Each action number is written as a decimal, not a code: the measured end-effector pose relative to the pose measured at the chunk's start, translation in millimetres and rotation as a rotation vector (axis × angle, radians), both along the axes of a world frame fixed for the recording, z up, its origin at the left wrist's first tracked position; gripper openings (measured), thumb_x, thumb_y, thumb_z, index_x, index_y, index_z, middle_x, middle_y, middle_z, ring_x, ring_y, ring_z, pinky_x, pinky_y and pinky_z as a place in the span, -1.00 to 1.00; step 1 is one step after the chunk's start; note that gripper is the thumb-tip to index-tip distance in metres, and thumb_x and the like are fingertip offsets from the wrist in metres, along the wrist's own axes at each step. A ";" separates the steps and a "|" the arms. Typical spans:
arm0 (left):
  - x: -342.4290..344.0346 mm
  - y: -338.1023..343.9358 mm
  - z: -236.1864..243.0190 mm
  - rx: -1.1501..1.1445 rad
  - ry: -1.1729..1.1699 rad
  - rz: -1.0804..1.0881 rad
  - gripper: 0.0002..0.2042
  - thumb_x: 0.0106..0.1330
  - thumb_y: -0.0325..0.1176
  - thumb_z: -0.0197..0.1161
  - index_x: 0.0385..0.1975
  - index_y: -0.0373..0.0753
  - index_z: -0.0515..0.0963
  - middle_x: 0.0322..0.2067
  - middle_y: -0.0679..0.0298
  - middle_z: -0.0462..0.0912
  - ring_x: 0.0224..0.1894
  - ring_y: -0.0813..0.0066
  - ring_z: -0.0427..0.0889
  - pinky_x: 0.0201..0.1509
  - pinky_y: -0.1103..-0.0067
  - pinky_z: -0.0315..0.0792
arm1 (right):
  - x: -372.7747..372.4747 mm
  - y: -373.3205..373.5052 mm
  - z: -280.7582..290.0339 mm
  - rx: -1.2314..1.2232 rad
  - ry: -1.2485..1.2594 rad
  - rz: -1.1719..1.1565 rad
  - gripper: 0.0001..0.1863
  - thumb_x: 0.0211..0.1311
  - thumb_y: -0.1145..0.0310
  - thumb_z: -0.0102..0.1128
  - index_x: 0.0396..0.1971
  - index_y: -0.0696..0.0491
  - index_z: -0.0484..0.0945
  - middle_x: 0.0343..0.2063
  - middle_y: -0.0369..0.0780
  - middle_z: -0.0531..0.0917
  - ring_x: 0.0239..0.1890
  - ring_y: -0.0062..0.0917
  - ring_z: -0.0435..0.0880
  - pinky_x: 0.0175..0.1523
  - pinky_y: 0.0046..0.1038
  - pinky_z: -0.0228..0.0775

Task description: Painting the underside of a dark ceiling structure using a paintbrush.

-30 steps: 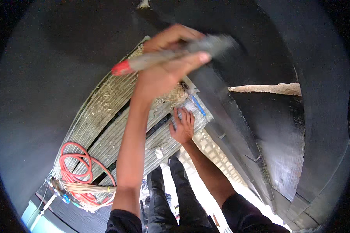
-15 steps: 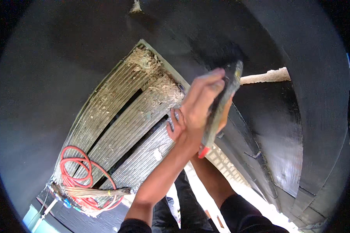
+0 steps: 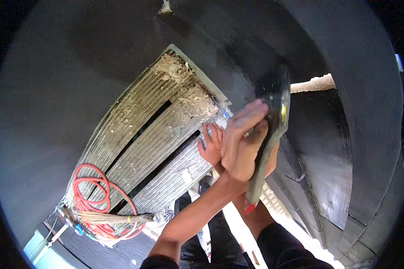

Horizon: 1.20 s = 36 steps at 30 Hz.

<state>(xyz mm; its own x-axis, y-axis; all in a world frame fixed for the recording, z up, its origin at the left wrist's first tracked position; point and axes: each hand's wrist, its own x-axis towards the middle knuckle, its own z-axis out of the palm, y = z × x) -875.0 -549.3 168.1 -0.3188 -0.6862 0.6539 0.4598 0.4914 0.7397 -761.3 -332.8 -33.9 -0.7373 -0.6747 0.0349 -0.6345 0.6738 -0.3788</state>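
My left hand (image 3: 244, 143) is wrapped round a long, narrow grey tool (image 3: 268, 157) with a red tip at its near end. The tool's far part is dark and blurred beside the dark curved surface (image 3: 242, 58); its exact kind is unclear. My forearms cross, the left one above the right. Beneath and left of the tool, my right hand (image 3: 212, 144) lies with fingers spread on the ribbed, weathered planks (image 3: 152, 134). Pale shavings (image 3: 195, 98) cover the planks' far end.
A coiled red hose (image 3: 92, 179) and a bundle of thin sticks (image 3: 110, 218) lie at the planks' near left end. Dark gaps run between the planks. Right of the tool, a pale ragged-edged strip (image 3: 314, 84) shows among the dark curved panels (image 3: 318, 148).
My left hand and the tool have moved down and to the right. My right hand shows more fully, its fingers spread on the planks. The whole view has shifted slightly.
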 end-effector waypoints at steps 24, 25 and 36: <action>-22.6 -100.3 9.0 0.360 -0.187 -0.764 -0.70 0.08 -0.57 0.49 -0.26 -0.35 0.49 -0.10 -0.01 0.68 -0.05 0.31 0.67 0.08 0.43 0.55 | -71.0 -152.3 -51.5 -0.093 0.049 0.008 -0.27 0.12 0.18 0.26 0.32 0.11 0.37 0.20 -0.04 0.41 0.36 -0.14 0.29 0.46 0.02 0.02; -28.8 -105.0 7.3 0.365 -0.183 -0.765 -0.70 0.08 -0.57 0.49 -0.26 -0.35 0.49 -0.10 -0.01 0.68 -0.05 0.31 0.67 0.08 0.43 0.55 | -71.9 -150.2 -51.3 -0.086 0.051 0.008 -0.27 0.12 0.18 0.26 0.32 0.11 0.37 0.20 -0.04 0.41 0.36 -0.14 0.29 0.46 0.02 0.02; -32.9 -145.6 -1.4 0.251 -0.218 -0.170 -0.72 0.19 -0.47 0.48 -0.15 -0.36 0.58 -0.21 0.28 0.68 -0.21 0.57 0.61 -0.11 0.60 0.52 | -74.4 -145.0 -51.0 -0.084 0.058 0.004 -0.29 0.13 0.17 0.26 0.31 0.11 0.40 0.19 -0.07 0.42 0.37 -0.18 0.29 0.48 0.01 -0.02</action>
